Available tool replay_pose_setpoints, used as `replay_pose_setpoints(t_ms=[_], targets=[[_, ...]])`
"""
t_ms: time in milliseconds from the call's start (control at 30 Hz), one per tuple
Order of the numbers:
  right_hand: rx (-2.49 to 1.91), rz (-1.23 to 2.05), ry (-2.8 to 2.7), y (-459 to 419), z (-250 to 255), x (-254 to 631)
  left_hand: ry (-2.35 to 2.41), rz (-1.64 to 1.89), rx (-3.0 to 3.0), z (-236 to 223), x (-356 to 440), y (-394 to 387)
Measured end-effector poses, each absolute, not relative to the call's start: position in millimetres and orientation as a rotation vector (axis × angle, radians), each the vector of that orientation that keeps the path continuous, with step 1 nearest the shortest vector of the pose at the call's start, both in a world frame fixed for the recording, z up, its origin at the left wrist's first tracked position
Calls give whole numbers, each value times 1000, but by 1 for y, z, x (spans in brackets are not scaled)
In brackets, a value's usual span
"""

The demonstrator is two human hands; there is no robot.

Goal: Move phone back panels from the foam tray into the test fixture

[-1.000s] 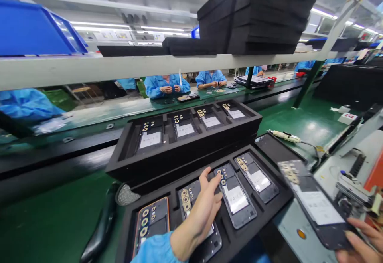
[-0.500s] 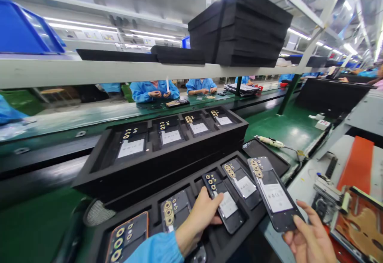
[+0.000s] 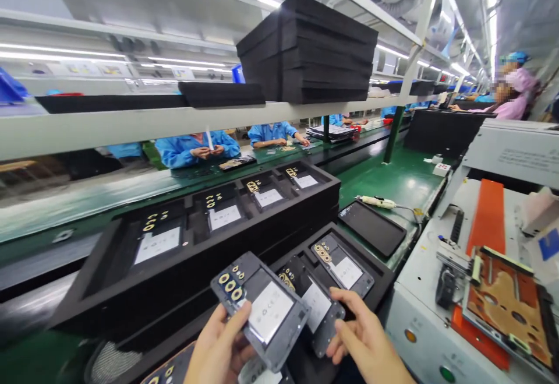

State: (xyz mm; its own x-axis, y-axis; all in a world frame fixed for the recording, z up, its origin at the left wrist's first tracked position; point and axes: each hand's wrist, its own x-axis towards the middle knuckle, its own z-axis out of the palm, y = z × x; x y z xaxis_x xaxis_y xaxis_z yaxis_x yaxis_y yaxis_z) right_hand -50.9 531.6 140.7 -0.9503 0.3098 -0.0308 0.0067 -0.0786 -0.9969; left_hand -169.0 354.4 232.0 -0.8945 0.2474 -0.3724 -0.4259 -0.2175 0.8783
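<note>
My left hand (image 3: 220, 343) grips a dark phone back cover (image 3: 271, 313) by its left edge, held tilted above the near black foam tray (image 3: 381, 279). This cover has gold camera rings and a white label. My right hand (image 3: 369, 340) pinches the lower end of a second phone back cover (image 3: 321, 308), which sits over a tray slot, partly behind the first. Another cover (image 3: 345, 264) lies in the slot at the tray's right end. At the bottom left, an orange-rimmed cover (image 3: 168, 369) shows in part.
Behind, a foam tray stack (image 3: 262, 226) holds several similar covers. A shallow black tray (image 3: 375, 226) and a cream-coloured corded tool (image 3: 378, 201) lie on the green bench. A machine with an orange strip (image 3: 487, 215) stands right. Above runs a shelf with stacked black foam (image 3: 310, 52). Co-workers sit opposite.
My left hand has lifted its cover out of the tray. My right hand has brought its cover leftward and down to the tray. The view has turned right.
</note>
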Motion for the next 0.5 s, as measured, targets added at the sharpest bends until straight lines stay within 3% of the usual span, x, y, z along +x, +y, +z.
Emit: replay_pose_setpoints(t_ms=[133,333,400,500], targets=[[-386,1810,-2012,532,147,-32,1622,2165,-139,226,-165,358],[277,28,-2141,526,197,-37,1472,2020,-16,217,-145,389],[407,-158,-2066,529,210,-34,1373,1938,108,225,-135,400],[241,-5,-2105,557,210,4,1146,1841,286,237,-138,411]])
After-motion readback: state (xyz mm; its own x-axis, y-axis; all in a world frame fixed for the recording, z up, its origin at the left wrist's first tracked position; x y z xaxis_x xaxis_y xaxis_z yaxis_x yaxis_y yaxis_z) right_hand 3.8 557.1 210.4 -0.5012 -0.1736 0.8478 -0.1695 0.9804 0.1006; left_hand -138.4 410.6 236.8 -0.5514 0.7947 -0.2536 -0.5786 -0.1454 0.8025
